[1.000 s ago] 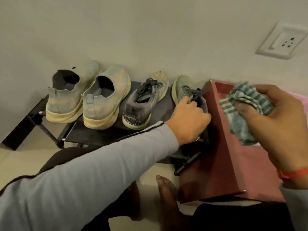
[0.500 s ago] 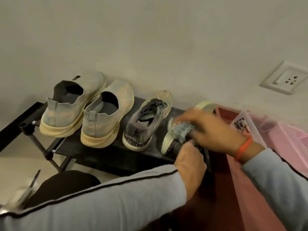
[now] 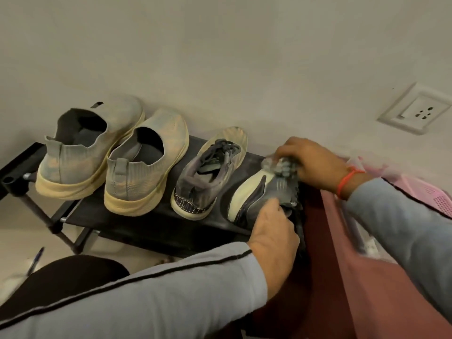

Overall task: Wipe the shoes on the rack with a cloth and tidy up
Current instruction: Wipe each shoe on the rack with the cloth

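Flanking tipped sneaker [image 3: 259,194]: maroon box [image 3: 342,277], upright sneaker [image 3: 208,177].

bare rack top [image 3: 156,223] open in front of shoes, wall [image 3: 220,57] close behind, maroon box [image 3: 342,277] blocking right end

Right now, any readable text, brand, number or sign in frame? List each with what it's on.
None can be read.
Heel band of the grey laced sneaker: a dark pattern of marks, too blurred to read.
Tipped grey sneaker with the cream sole, held by the left hand: stripes only, no letters.
White wall socket: holes only, no label.
Slip-on knit shoes: no markings show.
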